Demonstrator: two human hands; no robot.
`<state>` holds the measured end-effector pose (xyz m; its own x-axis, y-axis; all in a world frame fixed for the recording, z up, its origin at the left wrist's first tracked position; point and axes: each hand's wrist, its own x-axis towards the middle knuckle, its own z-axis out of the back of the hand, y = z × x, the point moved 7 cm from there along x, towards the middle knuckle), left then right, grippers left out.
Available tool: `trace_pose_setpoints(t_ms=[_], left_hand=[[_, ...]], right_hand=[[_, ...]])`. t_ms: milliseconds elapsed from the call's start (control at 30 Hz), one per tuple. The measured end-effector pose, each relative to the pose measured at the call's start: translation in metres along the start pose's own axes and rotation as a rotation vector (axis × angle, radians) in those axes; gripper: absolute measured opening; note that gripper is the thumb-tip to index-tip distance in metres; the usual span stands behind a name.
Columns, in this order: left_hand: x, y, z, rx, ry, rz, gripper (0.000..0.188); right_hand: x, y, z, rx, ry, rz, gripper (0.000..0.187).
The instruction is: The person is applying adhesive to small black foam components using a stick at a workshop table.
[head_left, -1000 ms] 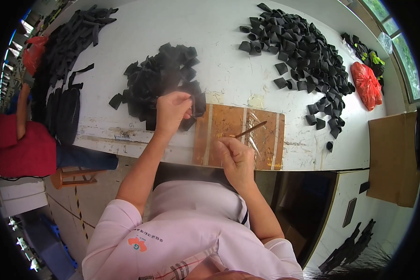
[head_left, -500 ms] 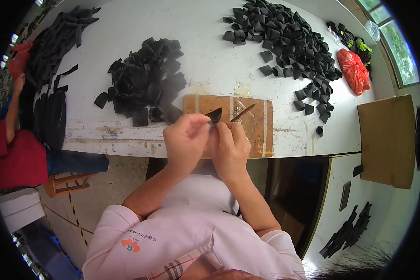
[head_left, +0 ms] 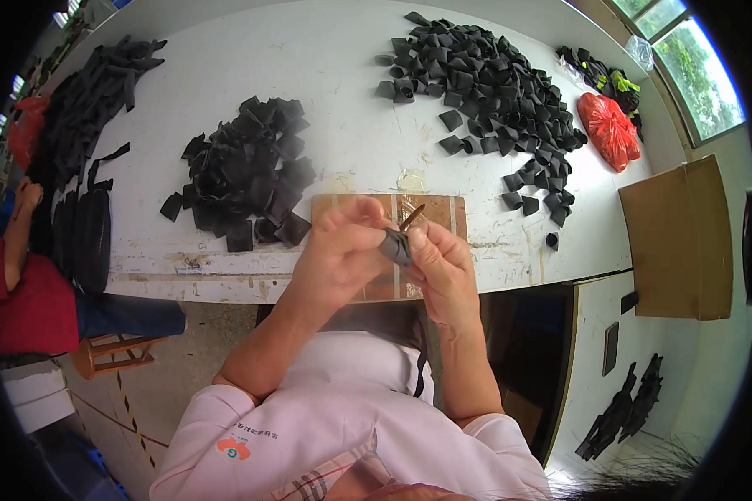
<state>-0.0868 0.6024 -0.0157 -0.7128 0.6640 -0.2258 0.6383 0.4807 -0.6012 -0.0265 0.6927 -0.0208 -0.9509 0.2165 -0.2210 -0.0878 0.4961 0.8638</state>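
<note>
Both my hands are up over a brown board at the table's front edge. Pinched between them is a small black fabric piece, folded or curled into a loop. My left hand grips its left side with thumb and fingers. Against the right side of the piece, my right hand presses its thumb. A slim brown pointed stick juts up beside the right fingers; its lower end is hidden there. Left of the board lies a heap of flat black pieces.
A larger pile of looped black pieces spreads over the far right, near a red plastic bag. Black strips cover the far left. A cardboard box stands right. A person in red sits at left.
My hands have turned, bringing the black piece lower between them, with its rounded side now showing. The right thumb has come up onto it. The whole view has shifted slightly.
</note>
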Motion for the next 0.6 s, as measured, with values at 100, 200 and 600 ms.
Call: trace_pose_setpoints(t_ms=[100,200,600], left_hand=[[0.001,-0.002,-0.030,-0.493,0.256,0.254,0.016],[0.016,0.005,-0.022,-0.379,0.194,0.262,0.015],[0.020,0.011,-0.007,-0.278,0.199,0.124,0.012]], right_hand=[[0.013,0.046,-0.016,-0.096,0.071,0.072,0.025],[0.038,0.023,0.002,0.059,0.184,-0.076,0.025],[0.037,0.022,0.004,-0.059,0.165,0.056,0.027]])
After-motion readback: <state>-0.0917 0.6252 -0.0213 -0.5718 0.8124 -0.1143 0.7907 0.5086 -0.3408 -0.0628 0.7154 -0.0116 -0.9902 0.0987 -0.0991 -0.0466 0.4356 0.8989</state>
